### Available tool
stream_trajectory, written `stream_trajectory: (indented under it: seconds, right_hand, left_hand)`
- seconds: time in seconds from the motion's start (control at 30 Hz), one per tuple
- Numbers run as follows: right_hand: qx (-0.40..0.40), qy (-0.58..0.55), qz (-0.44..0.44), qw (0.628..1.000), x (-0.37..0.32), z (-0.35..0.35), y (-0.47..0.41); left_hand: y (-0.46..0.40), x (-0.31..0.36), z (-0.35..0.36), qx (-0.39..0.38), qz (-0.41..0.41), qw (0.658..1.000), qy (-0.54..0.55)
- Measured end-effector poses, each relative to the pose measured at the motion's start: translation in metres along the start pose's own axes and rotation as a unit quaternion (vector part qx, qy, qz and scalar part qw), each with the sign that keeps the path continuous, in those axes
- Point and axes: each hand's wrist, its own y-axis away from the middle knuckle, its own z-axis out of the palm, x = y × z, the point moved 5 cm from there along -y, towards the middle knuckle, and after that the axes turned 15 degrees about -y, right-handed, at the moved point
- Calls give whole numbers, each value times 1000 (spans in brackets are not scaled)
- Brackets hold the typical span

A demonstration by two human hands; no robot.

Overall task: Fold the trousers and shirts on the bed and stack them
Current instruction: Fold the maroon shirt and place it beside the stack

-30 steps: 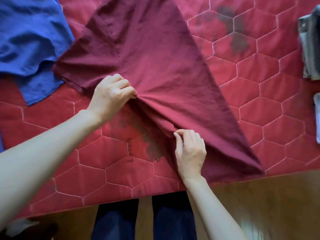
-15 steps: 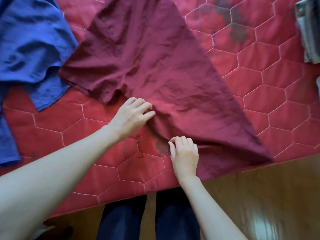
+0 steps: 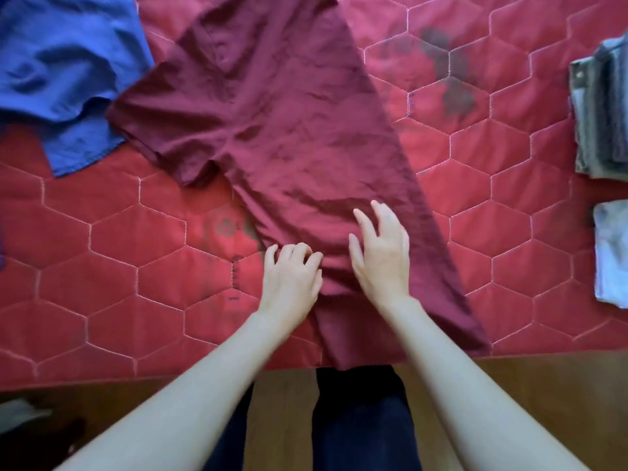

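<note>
Folded clothes [image 3: 601, 110] lie at 3 o'clock; the maroon shirt [image 3: 278, 124] is half folded, the blue shirt [image 3: 64, 62] at 10 o'clock untouched. Left hand [image 3: 292, 277] curls at the maroon edge, whether gripping I cannot tell; right hand [image 3: 384, 253] hovers spread, holding nothing.

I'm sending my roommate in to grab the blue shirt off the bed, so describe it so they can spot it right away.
Start from the red quilted bedspread with its hexagon stitching. At its far left corner, left of the maroon shirt under the person's hands, lies the blue shirt. It is the only blue garment, crumpled and unfolded, unlike the grey folded clothes at the right edge.
</note>
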Motion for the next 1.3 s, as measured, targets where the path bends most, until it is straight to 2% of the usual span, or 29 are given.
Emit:
stream_trajectory:
  seconds: [0.07,0.13,0.27,0.37,0.43,0.53,0.6,0.73,0.83,0.9,1.0,1.1,1.2,1.3]
  right_hand:
    - [-47,12,17,999,29,-1,-18]
    - [-90,42,12,995,59,-5,-24]
    - [-141,84,-97,982,99,-28,0]
    - [-162,73,-127,976,126,-42,26]
    - [-157,51,-113,980,137,-51,42]
    - [-144,-1,-56,988,145,-58,56]
    - [-147,-27,-36,988,147,-59,58]
    - [-137,-31,-42,989,149,-59,54]
    - [-137,-10,-77,988,149,-59,57]
    - [-143,-2,-94,985,149,-58,58]
    - [-144,-20,-82,986,152,-61,58]
    - [-142,-33,-76,986,150,-64,63]
    - [-109,-6,-74,991,149,-70,70]
    - [-99,-33,17,994,155,-73,80]
  left_hand:
    - [15,9,8,-4,-157,987,28]
    - [36,22,18,-3,-265,963,52]
    - [68,54,28,19,-348,935,71]
    - [86,72,28,23,-418,904,89]
    - [100,78,28,23,-478,868,132]
    - [116,78,31,14,-591,773,230]
    - [121,77,32,2,-616,743,262]
    - [138,78,40,60,-618,692,369]
    - [163,87,58,22,-645,663,379]
    - [176,92,67,-6,-650,655,385]
    - [172,91,63,-10,-618,674,405]
    - [157,83,54,-9,-605,677,419]
    - [151,79,52,-33,-604,699,383]
    - [164,92,57,-101,-606,723,316]
